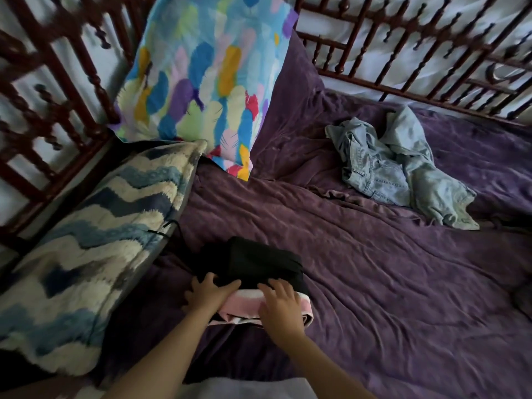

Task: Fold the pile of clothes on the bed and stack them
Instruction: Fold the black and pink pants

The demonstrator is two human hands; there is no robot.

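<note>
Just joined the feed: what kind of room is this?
Most likely a bedroom: a purple bedsheet, a feather-print pillow against a carved wooden bed frame, and crumpled denim clothing.

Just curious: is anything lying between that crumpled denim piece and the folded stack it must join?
Nothing visible does: only rumpled purple bedcover separates the denim piece from the folded stack.

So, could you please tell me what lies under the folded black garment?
A folded pink garment shows beneath the black garment at its near edge. The left hand and right hand cover part of it; anything deeper is hidden.
</note>
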